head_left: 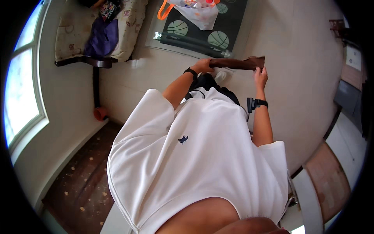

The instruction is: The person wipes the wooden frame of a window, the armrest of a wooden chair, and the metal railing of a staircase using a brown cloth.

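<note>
Stretching between two bare hands, a long brown strip of limp-looking material runs almost level in front of the wearer's body, and there it is, up off the pale floor! The left hand has its end wrapped in curled fingers, though exactly how tightly, you cannot tell from here. Over on the other side, the right hand goes for the delicate option, fingertips pinched together at the lower edge of the strip's wider, flared end. Look at the wrists: a black band on the left, and a black strap with a boxy device on the right. Below that, the white shirt fills the middle of the view, with a small dark emblem on the chest. Beyond the hands lies a dark panel patterned with pale ball shapes, a long dark roll along its near side, and a white bag with orange handles, packed with colourful things, on its far part. Off to the left, purple cloth drapes over a pale patterned seat, and a bright window curves down the rim!
</note>
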The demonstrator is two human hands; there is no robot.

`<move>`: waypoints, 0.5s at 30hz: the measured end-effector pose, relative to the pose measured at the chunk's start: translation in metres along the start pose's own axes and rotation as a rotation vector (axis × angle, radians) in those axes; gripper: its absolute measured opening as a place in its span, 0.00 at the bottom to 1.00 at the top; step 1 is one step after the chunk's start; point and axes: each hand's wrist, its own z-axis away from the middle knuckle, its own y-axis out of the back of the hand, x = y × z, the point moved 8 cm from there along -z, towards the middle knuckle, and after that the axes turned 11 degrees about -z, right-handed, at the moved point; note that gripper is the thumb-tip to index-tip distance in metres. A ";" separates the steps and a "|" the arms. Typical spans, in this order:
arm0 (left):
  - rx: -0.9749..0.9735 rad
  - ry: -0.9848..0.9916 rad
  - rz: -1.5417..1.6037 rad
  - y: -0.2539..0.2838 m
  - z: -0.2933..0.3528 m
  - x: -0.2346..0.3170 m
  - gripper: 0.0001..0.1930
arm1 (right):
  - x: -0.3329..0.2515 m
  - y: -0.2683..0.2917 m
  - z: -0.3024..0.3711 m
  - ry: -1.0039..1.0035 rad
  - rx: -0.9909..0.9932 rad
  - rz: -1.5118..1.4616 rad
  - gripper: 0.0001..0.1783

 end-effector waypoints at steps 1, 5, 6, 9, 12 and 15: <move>-0.008 0.060 -0.037 0.002 -0.008 -0.009 0.29 | -0.002 -0.001 -0.010 0.028 -0.011 0.013 0.19; 0.075 0.133 -0.118 0.014 -0.027 -0.014 0.20 | 0.003 -0.011 -0.037 -0.128 -0.162 0.221 0.19; 0.099 0.137 -0.116 0.017 -0.029 -0.014 0.18 | 0.010 -0.018 -0.036 -0.300 -0.232 0.116 0.19; 0.195 0.152 -0.127 0.024 -0.039 -0.013 0.18 | 0.020 -0.033 -0.054 -0.484 -0.326 0.034 0.17; 0.218 0.201 0.014 0.018 -0.047 -0.031 0.17 | 0.002 -0.056 -0.085 -0.321 -0.482 0.237 0.14; 0.250 0.335 0.256 0.036 -0.039 -0.035 0.18 | -0.038 -0.083 -0.103 0.047 -0.618 0.339 0.12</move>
